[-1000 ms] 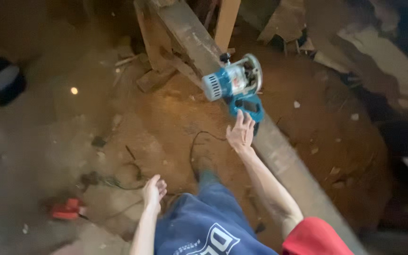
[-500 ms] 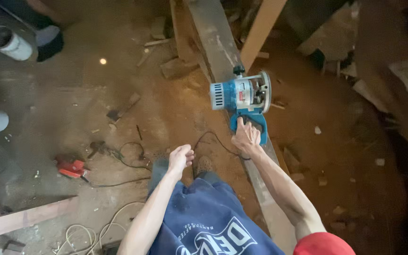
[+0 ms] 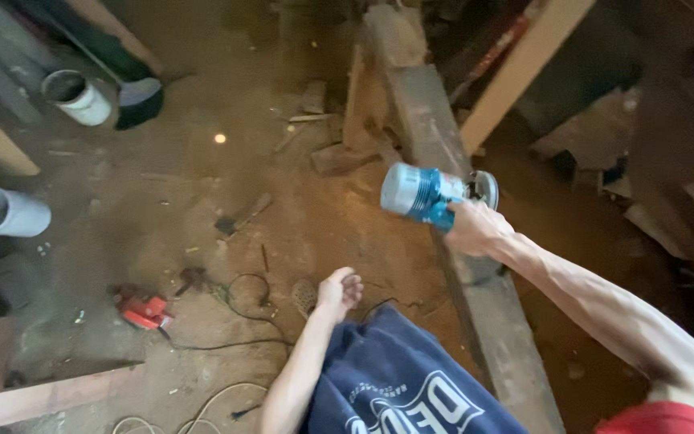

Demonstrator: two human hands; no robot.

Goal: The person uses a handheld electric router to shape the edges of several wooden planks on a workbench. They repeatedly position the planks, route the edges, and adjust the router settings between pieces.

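Observation:
My right hand grips the handle of a blue circular saw and holds it up above a long grey wooden beam that runs from the upper middle to the lower right. My left hand hangs free near my thigh with loosely curled fingers and holds nothing. A thin black cord loops on the dirt floor to the left of that hand.
A red power tool lies on the floor at the left. White pipe pieces and a white bucket sit at the far left. Wood scraps lie by the beam. A pale plank leans at the upper right.
My right hand has taken hold of the saw and lifted it off the beam. My left hand has dropped a little lower. The view has moved closer to the floor.

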